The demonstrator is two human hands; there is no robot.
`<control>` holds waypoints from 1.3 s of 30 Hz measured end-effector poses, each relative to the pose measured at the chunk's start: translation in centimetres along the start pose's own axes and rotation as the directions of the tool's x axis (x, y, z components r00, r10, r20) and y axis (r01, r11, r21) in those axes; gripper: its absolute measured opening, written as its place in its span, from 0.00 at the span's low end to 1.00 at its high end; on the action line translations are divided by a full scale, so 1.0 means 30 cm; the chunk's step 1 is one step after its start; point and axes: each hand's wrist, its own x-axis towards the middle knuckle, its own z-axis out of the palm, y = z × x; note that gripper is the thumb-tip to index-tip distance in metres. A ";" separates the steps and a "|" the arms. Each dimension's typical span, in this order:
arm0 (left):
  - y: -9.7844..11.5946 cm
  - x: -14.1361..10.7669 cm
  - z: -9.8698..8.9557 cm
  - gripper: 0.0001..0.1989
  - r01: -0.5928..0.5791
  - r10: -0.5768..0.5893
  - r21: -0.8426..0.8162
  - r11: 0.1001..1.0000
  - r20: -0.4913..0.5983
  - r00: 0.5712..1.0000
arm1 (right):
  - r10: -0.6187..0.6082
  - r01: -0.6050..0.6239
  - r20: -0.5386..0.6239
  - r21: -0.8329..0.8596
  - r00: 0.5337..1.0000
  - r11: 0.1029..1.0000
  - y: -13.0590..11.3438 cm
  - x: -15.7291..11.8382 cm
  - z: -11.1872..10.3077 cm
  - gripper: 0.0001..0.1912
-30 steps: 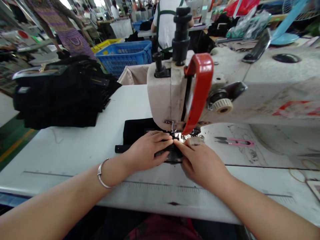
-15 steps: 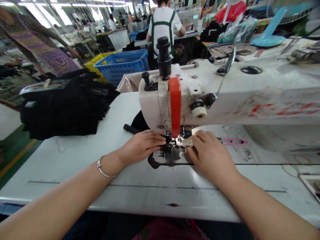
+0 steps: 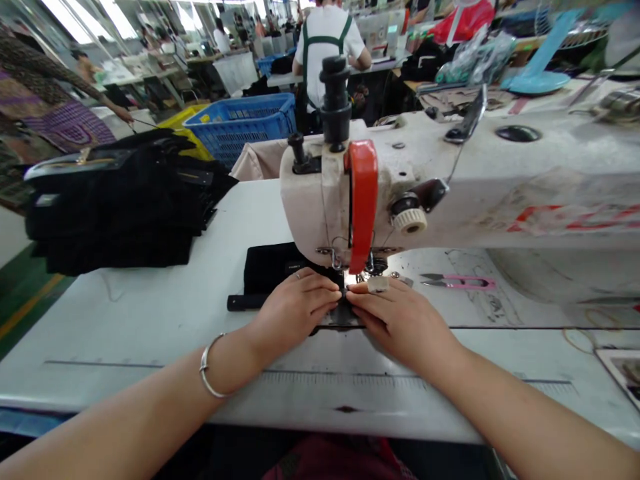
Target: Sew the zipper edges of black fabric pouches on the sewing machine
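Note:
A black fabric piece (image 3: 270,261) with a small label lies flat left of the sewing machine's (image 3: 313,200) needle area, a black strip (image 3: 246,302) along its near edge. My left hand (image 3: 300,303) rests on the fabric with fingers pressed together, their tips just left of the needle area. From the right, my right hand (image 3: 395,310) closes its fingertips on the black fabric beside the needle, nearly touching the left fingertips. A pale wrap circles one right finger. The fabric under the fingertips is mostly hidden.
Pink-handled thread snips (image 3: 463,281) lie right of my right hand. A pile of black garments (image 3: 120,207) sits on the left of the white table (image 3: 200,400). Behind are a blue crate (image 3: 245,127), a person in white (image 3: 327,40) and another person at far left.
The black fabric has swung round and now lies more squarely left of the needle. Both hands have closed in together at the needle, the right one moving left. The view has shifted slightly.

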 end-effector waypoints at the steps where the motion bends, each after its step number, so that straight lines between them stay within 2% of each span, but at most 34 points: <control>1: -0.002 0.000 0.000 0.08 0.004 -0.004 -0.007 1.000 0.004 1.000 | 0.004 -0.004 -0.003 -0.002 1.000 1.000 0.000 -0.001 0.001 0.10; 9: -0.033 0.024 0.001 0.09 0.032 -0.032 -0.047 0.998 -0.011 0.999 | 0.041 -0.040 0.029 -0.035 0.999 0.999 0.001 0.004 0.006 0.11; 18: -0.090 0.035 0.033 0.09 0.054 -0.055 -0.044 0.998 -0.023 0.998 | 0.107 -0.099 0.069 -0.104 0.992 0.990 -0.006 0.017 0.008 0.15; 34: -0.102 0.039 0.045 0.06 0.053 -0.054 -0.030 0.998 -0.047 0.997 | 0.125 -0.118 0.080 -0.087 0.989 0.989 -0.004 0.017 0.019 0.16; 39: -0.103 0.037 0.043 0.07 0.106 -0.106 -0.057 0.993 0.001 0.994 | 0.130 -0.121 0.083 -0.104 0.988 0.987 -0.004 0.021 0.018 0.17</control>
